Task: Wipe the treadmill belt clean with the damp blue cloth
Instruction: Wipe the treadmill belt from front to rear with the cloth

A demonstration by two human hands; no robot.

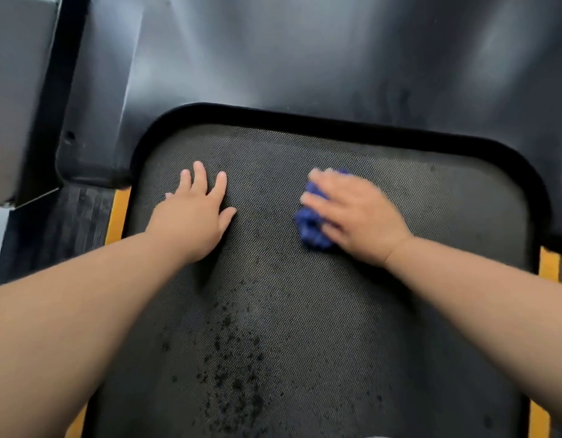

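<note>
1. The left hand (194, 213) rests flat on the treadmill belt (305, 295), its fingers (200, 175) straight, spread and holding nothing.
2. The right hand (355, 213) presses the blue cloth (309, 229) onto the belt.
3. The bunched cloth lies under the right fingers and shows on their left-hand side.
4. Blur hides whether these fingers curl round it.
5. Dark specks (235, 368) lie well back from all fingertips, between the forearms.

We count two hands, a left hand (194, 216) mid-left and a right hand (352, 213) mid-right, one blue cloth (308, 230), one treadmill belt (305, 298), one dark hood (305, 58) across the top, and two yellow edge strips, a left strip (118, 213) and a right strip (549, 263).
</note>
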